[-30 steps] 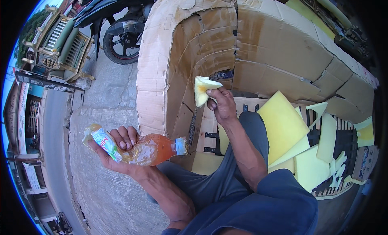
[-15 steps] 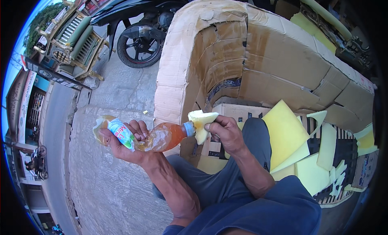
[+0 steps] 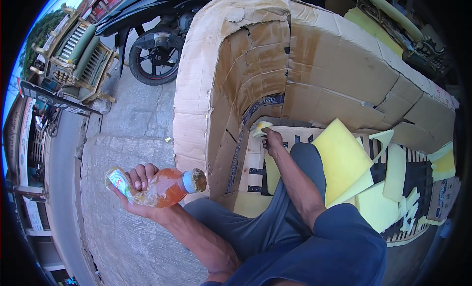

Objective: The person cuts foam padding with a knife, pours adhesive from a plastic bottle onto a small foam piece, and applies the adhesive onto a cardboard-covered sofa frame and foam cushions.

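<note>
My left hand (image 3: 139,187) is wrapped round a clear plastic bottle (image 3: 169,186) of orange-brown liquid. The bottle lies nearly level, its blue cap end with a brownish crusted tip pointing right. In my right hand (image 3: 273,141), a small piece of pale yellow foam (image 3: 262,128) is pinched between the fingers. That hand reaches inside the cardboard-covered sofa frame (image 3: 339,64), near the inner corner where the seat meets the curved side. Whether the foam touches the frame I cannot tell.
Yellow foam sheets (image 3: 342,160) and cut scraps lie on the slatted black-strapped seat to the right. A motorbike wheel (image 3: 156,57) stands beyond the frame. Farther left are a wooden chair with green cushions (image 3: 83,52) and a road (image 3: 64,187). Concrete ground (image 3: 123,232) lies below the bottle.
My right hand has moved the foam piece away from the bottle's tip, up and into the frame's corner. The bottle has shifted left and slightly down, exposing its crusted tip.
</note>
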`<state>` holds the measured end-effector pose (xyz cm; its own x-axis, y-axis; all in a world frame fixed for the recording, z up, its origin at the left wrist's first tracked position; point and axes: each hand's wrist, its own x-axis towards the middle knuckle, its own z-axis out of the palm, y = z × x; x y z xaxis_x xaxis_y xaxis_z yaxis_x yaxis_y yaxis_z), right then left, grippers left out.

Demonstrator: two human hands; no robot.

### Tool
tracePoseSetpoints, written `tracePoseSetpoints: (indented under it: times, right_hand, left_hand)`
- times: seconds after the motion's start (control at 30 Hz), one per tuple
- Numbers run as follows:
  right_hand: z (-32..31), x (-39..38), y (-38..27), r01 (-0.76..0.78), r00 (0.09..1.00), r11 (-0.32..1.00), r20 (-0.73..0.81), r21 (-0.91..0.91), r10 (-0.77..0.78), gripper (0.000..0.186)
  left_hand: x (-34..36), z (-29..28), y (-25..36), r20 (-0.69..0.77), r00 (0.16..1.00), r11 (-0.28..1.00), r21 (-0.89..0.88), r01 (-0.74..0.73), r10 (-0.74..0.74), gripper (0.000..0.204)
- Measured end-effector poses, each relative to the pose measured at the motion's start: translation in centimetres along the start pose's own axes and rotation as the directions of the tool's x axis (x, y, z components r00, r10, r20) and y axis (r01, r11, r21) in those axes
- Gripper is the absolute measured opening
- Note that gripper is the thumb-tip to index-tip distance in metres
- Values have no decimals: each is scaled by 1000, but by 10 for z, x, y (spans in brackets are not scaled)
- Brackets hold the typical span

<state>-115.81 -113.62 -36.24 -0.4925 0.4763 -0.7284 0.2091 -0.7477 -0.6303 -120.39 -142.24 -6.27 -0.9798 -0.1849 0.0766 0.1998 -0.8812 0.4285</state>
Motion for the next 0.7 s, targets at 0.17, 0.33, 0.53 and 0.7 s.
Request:
tracePoseSetpoints:
  times: [0.17,0.33,0.53,0.7]
  right_hand:
    - [13,71,34,-144,989,983,-9,-117,144,15]
    - [8,83,37,-145,989,975,65,167,136,8]
    - [45,-27,-14,98,910,970,376,221,-178,15]
    - [10,20,-11,100,994,880,-9,465,-108,13]
  left_hand:
    - [-4,6,-4,42,998,999,-8,44,-44,51]
    - [-3,8,-18,55,998,996,80,29,-33,56]
    - [-9,19,-22,77,996,992,118,43,-52,58]
    - [-5,16,-23,86,995,989,142,31,-43,57]
